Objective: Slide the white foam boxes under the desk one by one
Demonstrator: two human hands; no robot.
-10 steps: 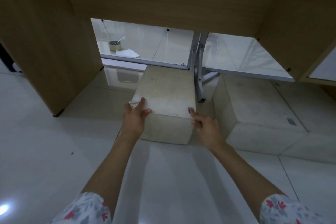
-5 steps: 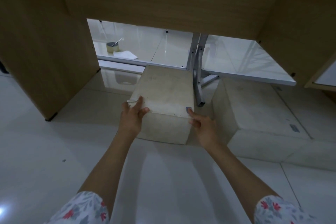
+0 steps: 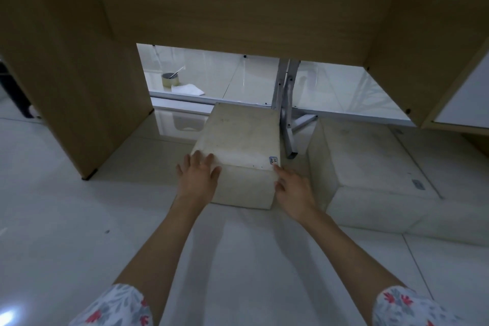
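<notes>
Small white foam box (image 3: pixel 239 140) sits on tiled floor (image 3: pixel 79 233) under the worktop (image 3: pixel 238 0), far end w/ the metal leg (image 3: pixel 287 119) just beside. Left hand (image 3: pixel 199 178) flat, fingers spread, on near-left top corner; right hand (image 3: pixel 293 189) loosely open, fingertips at near-right corner by small sticker (image 3: pixel 274 160). Bigger foam box (image 3: pixel 370 167) lies to the right, apart.

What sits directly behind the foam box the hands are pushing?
Behind the foam box runs a grey metal rail; the metal desk leg stands at its far right corner. Further back lie a tape roll and white paper. The box hides the floor right behind it.
</notes>
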